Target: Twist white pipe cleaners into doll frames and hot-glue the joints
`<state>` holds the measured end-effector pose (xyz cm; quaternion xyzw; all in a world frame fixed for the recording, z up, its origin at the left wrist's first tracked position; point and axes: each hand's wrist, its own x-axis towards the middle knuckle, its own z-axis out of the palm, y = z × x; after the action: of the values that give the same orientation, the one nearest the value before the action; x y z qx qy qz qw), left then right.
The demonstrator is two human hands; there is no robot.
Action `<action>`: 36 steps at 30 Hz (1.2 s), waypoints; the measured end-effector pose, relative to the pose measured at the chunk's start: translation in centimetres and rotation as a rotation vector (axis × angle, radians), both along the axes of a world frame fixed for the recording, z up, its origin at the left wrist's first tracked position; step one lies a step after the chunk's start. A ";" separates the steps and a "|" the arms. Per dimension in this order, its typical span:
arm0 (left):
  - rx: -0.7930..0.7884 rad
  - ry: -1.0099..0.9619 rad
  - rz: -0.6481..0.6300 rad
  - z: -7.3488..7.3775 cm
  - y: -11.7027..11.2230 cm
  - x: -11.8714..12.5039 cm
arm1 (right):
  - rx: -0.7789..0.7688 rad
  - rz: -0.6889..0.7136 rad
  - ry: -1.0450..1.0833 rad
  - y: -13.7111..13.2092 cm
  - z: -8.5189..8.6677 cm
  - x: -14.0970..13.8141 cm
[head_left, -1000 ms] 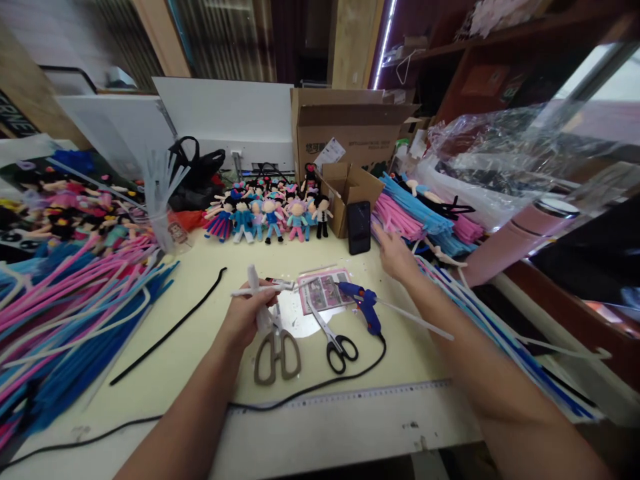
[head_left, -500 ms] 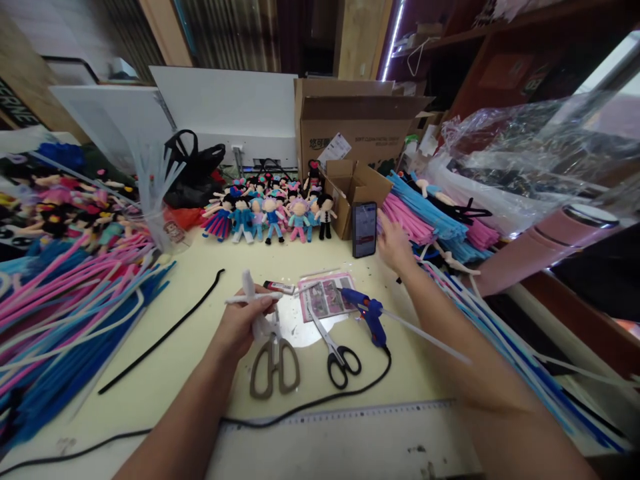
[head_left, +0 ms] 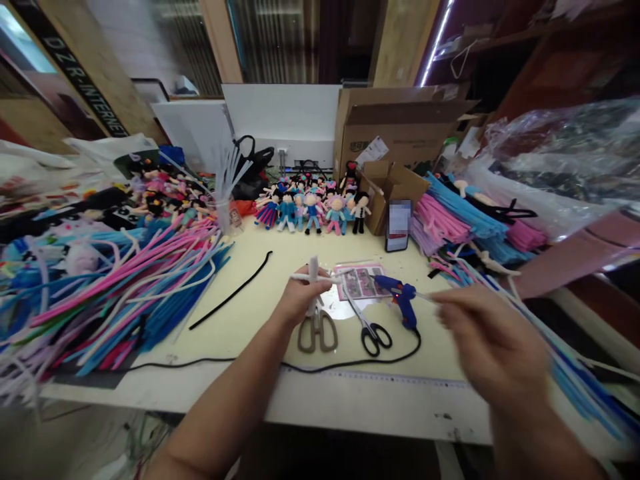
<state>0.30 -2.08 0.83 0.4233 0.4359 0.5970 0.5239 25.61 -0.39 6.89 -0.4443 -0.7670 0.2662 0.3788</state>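
Note:
My left hand (head_left: 300,299) is closed on a white fuzzy pipe-cleaner piece (head_left: 313,269) shaped like a cross, held over the table. Just below it lie scissors with grey-brown handles (head_left: 317,329), their blades partly hidden. My right hand (head_left: 493,343) is smeared by motion at the right, near the back end of the glue stick in a blue glue gun (head_left: 400,293); whether it touches the stick is unclear. Black-handled scissors (head_left: 369,328) lie between the hands. Beneath the gun's nozzle is a pink-edged printed card (head_left: 354,283).
A phone (head_left: 399,227) stands against a small cardboard box (head_left: 380,183). Several pipe-cleaner dolls (head_left: 311,212) stand at the back. Bundles of coloured pipe cleaners (head_left: 165,287) cover the left side. A black pipe cleaner (head_left: 233,291) lies nearby. The gun's cord (head_left: 350,364) crosses the front.
My right hand has left the phone and come back toward me, near the glue gun. The phone's screen has changed. The view has turned left; my left hand still holds the white piece.

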 end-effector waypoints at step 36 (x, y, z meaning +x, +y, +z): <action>-0.057 -0.092 0.046 -0.4 -0.8 1.8 | 0.136 0.015 0.238 -1.0 -5.6 -9.4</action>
<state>2.09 -2.89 0.47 0.3701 0.4380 0.6150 0.5413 16.19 -1.40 1.25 -0.3771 -0.7362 0.2674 0.4942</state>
